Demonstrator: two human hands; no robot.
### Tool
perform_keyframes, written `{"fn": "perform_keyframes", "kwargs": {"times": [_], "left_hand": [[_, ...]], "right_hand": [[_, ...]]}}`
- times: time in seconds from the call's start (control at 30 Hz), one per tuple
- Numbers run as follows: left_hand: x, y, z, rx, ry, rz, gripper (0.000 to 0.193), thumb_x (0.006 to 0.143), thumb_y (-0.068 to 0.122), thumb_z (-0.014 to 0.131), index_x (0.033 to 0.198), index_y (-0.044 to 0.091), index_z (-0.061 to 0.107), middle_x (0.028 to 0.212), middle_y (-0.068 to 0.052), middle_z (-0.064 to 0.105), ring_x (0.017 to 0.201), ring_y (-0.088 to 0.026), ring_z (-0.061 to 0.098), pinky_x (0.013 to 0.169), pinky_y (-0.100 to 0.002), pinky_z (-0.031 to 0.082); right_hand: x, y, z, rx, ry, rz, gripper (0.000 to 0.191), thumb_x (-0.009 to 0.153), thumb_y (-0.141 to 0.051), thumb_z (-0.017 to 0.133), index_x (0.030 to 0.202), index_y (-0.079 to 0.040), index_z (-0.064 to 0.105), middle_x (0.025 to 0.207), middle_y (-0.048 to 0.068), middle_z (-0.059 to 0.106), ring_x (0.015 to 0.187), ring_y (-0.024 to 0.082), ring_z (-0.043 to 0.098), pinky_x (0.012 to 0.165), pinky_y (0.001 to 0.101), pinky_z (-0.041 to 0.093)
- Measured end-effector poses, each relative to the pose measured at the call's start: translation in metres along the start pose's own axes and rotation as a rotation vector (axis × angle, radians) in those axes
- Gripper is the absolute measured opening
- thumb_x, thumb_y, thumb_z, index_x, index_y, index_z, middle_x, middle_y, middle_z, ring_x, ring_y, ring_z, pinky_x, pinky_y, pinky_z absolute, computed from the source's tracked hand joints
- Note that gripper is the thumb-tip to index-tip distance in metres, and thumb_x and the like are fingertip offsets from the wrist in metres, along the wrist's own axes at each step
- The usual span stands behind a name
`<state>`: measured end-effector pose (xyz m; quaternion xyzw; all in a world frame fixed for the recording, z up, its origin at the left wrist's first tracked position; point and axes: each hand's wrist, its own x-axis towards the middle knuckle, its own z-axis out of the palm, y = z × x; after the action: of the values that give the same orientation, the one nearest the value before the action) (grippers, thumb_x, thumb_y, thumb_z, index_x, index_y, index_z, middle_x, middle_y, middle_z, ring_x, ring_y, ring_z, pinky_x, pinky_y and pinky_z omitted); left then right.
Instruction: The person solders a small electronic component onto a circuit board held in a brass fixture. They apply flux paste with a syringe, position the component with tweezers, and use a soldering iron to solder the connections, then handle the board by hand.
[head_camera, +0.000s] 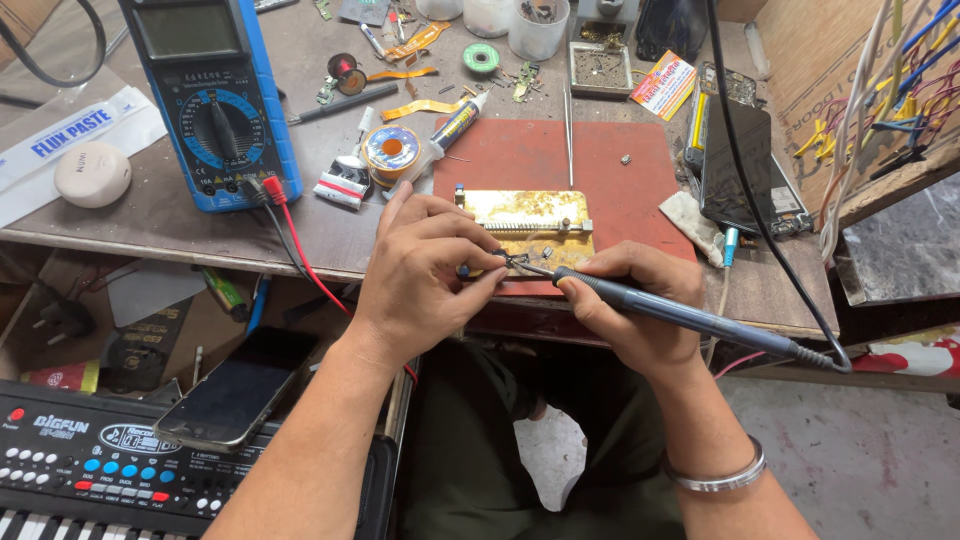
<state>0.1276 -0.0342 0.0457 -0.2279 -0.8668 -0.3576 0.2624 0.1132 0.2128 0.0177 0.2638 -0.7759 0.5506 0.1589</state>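
My right hand (628, 305) grips a slim blue-grey soldering iron (680, 315) like a pen, its tip resting on a tiny part at the front of a gold-coloured metal holder (525, 215). The holder lies on a red mat (610, 190) at the near edge of the workbench. My left hand (425, 275) is pinched, thumb and forefinger closed on a small dark tool or part right beside the iron's tip. What it pinches is too small to name. A black cable (745, 180) runs from the iron's back end up across the bench.
A blue multimeter (215, 95) with red and black leads stands at the left, with a solder reel (390, 150), tubes, tweezers (568, 120) and small cups behind the mat. A dark phone (745, 165) lies to the right. Below the bench, another phone (240, 390) rests on a toy keyboard (110, 465).
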Motion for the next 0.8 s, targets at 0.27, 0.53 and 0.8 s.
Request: {"fn": "perform_keyframes", "kwargs": {"times": [0.27, 0.53, 0.8], "left_hand": [[-0.0004, 0.0023, -0.0011, 0.002, 0.001, -0.001, 0.007, 0.075, 0.014, 0.085, 0.078, 0.015, 0.079, 0.090, 0.006, 0.075, 0.105, -0.020, 0.064, 0.123, -0.057, 0.027], [-0.0002, 0.0031, -0.0019, -0.003, 0.001, 0.005, 0.007, 0.075, 0.014, 0.085, 0.078, 0.014, 0.079, 0.090, 0.006, 0.076, 0.104, -0.020, 0.064, 0.123, -0.057, 0.027], [-0.0003, 0.0032, -0.0017, -0.003, 0.005, -0.004, 0.007, 0.075, 0.014, 0.085, 0.077, 0.015, 0.078, 0.088, 0.006, 0.075, 0.104, -0.019, 0.064, 0.123, -0.057, 0.027]], "right_hand": [[-0.0006, -0.0012, -0.0001, -0.001, 0.001, 0.000, 0.014, 0.086, -0.006, 0.083, 0.092, 0.000, 0.072, 0.079, 0.002, 0.072, 0.070, 0.003, 0.063, 0.063, 0.0194, 0.051], [-0.0013, -0.0021, -0.0004, -0.005, 0.001, 0.004, 0.014, 0.086, -0.007, 0.083, 0.091, 0.000, 0.072, 0.078, 0.002, 0.072, 0.069, 0.003, 0.063, 0.062, 0.0194, 0.050], [-0.0010, -0.0023, 0.0007, -0.006, 0.006, -0.034, 0.014, 0.087, -0.006, 0.083, 0.092, 0.000, 0.071, 0.082, 0.003, 0.073, 0.071, 0.004, 0.064, 0.065, 0.0197, 0.051]]}}
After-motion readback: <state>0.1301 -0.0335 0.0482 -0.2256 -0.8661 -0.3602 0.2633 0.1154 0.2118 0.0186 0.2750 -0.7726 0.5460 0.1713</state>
